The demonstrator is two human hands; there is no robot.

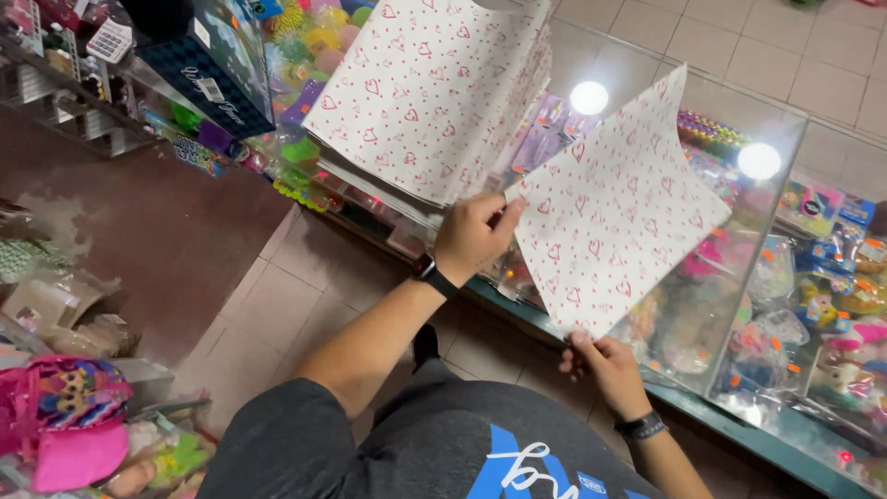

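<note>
White paper sheet [614,208] with red hearts, held up over the glass display surface [785,139]. Left hand [473,236] grip pinched on the sheet's upper left edge; right hand [605,365] grip pinched on its bottom corner. Sheet tilted, clear of the glass. Just left of it, a stack of the same heart paper [430,92] lies on the surface. Toys [813,305] in the case beneath.

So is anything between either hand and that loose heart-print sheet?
No. Both hands are already on the loose sheet: the left hand pinches its upper left corner and the right hand grips its bottom corner. It hangs over the glass counter.
</note>
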